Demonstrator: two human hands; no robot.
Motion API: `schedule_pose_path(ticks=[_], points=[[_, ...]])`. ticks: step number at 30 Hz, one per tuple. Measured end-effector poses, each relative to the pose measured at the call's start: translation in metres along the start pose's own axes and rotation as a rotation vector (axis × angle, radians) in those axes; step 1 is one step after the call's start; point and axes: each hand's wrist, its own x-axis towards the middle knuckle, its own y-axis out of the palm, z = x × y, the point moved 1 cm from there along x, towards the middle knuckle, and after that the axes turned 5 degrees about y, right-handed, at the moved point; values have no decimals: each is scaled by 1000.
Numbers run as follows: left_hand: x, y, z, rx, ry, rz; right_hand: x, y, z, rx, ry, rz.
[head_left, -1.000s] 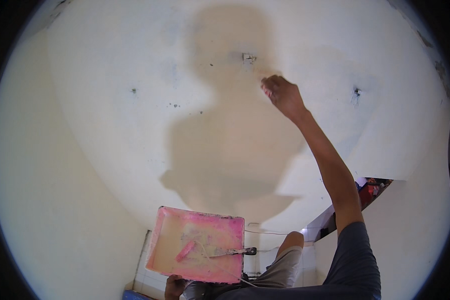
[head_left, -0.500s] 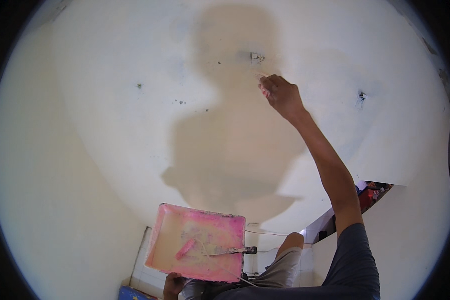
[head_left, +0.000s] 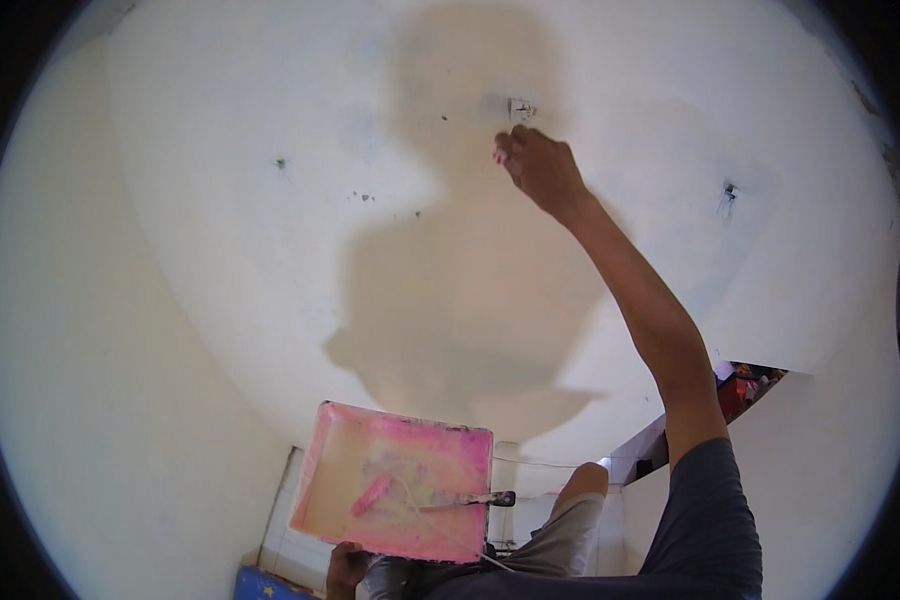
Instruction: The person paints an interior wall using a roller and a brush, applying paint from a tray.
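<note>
Right hand [head_left: 540, 168] shifts left beneath the wall hole [head_left: 521, 109], taking the work along.
Fingers curled, contents impossible to tell; left hand [head_left: 347, 566] grips the pink tray [head_left: 465, 452] by its edge, near the body.

The tray [head_left: 440, 450] occupies the lower centre of the frame; within it lies the roller [head_left: 372, 495], left of the scraper [head_left: 488, 498], whose handle crosses the right rim. The left hand [head_left: 347, 566] is at the lower rim. At upper centre, the right hand [head_left: 538, 170] lies before the wall [head_left: 240, 270], just below a hole [head_left: 522, 109].
</note>
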Motion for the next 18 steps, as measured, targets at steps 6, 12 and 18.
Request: schedule_pose_path(ticks=[6, 12, 18], points=[[9, 82, 2, 124, -48, -222, -20, 6, -1, -1, -38, -18], [6, 45, 2, 59, -48, -235, -5, -2, -14, 406, 158, -39], [4, 79, -4, 53, -110, -238, 74, -67, -82, 723, 396, 18]])
